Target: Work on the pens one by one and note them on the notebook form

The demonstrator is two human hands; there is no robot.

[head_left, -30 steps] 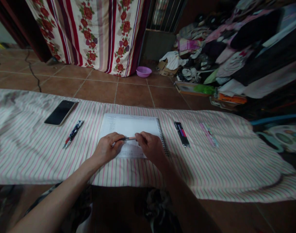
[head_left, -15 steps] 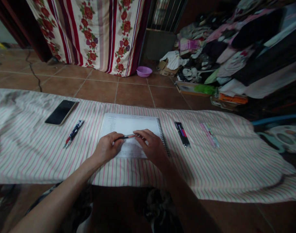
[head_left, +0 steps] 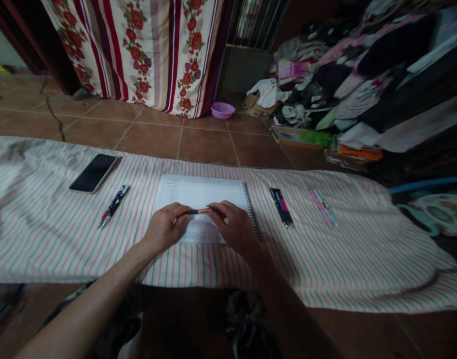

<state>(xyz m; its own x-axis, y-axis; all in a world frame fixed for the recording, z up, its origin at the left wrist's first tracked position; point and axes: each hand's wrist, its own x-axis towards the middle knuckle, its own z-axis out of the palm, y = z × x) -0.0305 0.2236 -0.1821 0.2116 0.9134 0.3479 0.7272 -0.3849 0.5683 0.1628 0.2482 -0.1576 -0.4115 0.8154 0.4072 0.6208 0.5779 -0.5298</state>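
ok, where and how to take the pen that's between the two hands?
Pinch the pen across its bare middle, probably best from above or the far side. It's slim and held crosswise over the notebook; the left hand and right hand cover its ends, and the forearms take up the near side.

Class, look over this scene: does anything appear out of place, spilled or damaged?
The heap of clothes at right looks untidy: it is jumbled, with a white garment draped over a cardboard box. Nothing looks spilled or damaged around the pen held by the left hand and right hand.
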